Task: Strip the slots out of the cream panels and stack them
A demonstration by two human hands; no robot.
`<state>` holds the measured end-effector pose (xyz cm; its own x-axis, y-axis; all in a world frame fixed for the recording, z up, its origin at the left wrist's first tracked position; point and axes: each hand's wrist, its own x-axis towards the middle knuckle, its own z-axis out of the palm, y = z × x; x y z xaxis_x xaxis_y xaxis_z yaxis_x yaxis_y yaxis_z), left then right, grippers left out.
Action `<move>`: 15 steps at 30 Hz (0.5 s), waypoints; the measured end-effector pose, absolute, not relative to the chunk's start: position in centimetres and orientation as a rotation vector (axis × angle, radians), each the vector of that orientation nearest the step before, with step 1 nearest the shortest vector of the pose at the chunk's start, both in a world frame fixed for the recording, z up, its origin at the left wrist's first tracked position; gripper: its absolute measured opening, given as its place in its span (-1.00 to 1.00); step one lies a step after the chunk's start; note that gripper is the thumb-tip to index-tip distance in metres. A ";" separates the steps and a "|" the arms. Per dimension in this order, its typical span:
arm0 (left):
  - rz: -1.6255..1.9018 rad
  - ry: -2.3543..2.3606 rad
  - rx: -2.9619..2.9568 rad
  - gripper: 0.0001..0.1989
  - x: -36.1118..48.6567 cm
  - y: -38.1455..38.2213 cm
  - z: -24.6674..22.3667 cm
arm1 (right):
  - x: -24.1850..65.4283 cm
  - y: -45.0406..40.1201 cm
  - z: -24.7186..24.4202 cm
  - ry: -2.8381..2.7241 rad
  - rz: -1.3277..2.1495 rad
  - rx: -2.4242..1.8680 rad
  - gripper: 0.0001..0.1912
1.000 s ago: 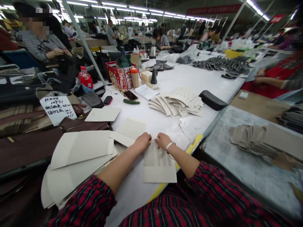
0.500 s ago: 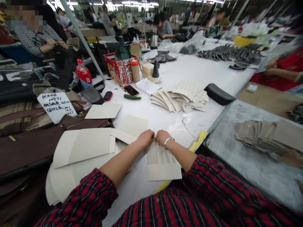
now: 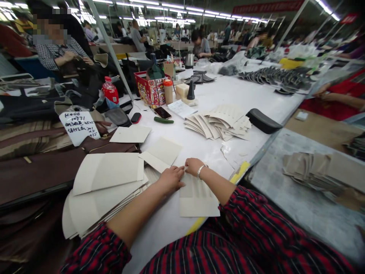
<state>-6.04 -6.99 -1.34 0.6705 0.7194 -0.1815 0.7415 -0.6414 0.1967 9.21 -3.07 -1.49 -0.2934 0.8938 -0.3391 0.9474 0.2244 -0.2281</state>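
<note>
Pale card panels [image 3: 199, 205] lie in front of me on the white table, near its yellow-taped edge. My right hand [image 3: 194, 167], with a silver bangle at the wrist, has its fingers pinched at the far end of these panels; what is between them is too small to name. Beside it, my left hand [image 3: 172, 179] lies palm down with fingers spread, its fingertips at the panels' far left edge. To the left is a fanned stack of large cream panels [image 3: 110, 171]. Two smaller pale pieces [image 3: 164, 150] overlap just beyond my left hand.
Beyond lie a fanned pile of cream pieces [image 3: 219, 121], a black curved case [image 3: 264, 120], a green cucumber [image 3: 163, 120], a phone [image 3: 162, 112] and a red patterned box [image 3: 149, 91]. A slanted metal pole [image 3: 111, 49] rises at left. Co-workers sit at both sides.
My left hand has opened from a closed pinch and moved slightly left and down, fingers now spread. My right hand stays pinched at the panels. The view has tilted up a little.
</note>
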 end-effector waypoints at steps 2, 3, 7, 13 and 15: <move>-0.165 1.189 2.643 -0.50 -5.9 -6.9 -1.2 | 9.0 -3.4 -1.3 2.329 -0.601 1.718 -0.77; -0.177 1.204 2.639 -0.49 -5.9 -6.9 -1.2 | 9.1 -3.8 -1.2 2.332 -0.612 1.682 -0.79; -0.182 1.228 2.574 -0.40 -5.9 -7.1 -0.9 | 9.8 -6.0 -0.4 2.415 -0.587 1.665 -0.84; -0.222 1.193 2.489 -0.09 -6.1 -7.2 -0.6 | 9.1 -10.2 1.2 2.479 -0.593 1.741 -0.79; -0.238 1.223 2.477 -0.08 -5.9 -7.4 -0.6 | 8.8 -13.7 1.3 2.503 -0.780 1.542 -0.80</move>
<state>-5.94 -7.38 -0.61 0.6097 0.7308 -0.3070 0.7925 -0.5567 0.2490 8.78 -13.75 1.34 -0.4824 0.8067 -0.3413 0.8578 0.3561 -0.3707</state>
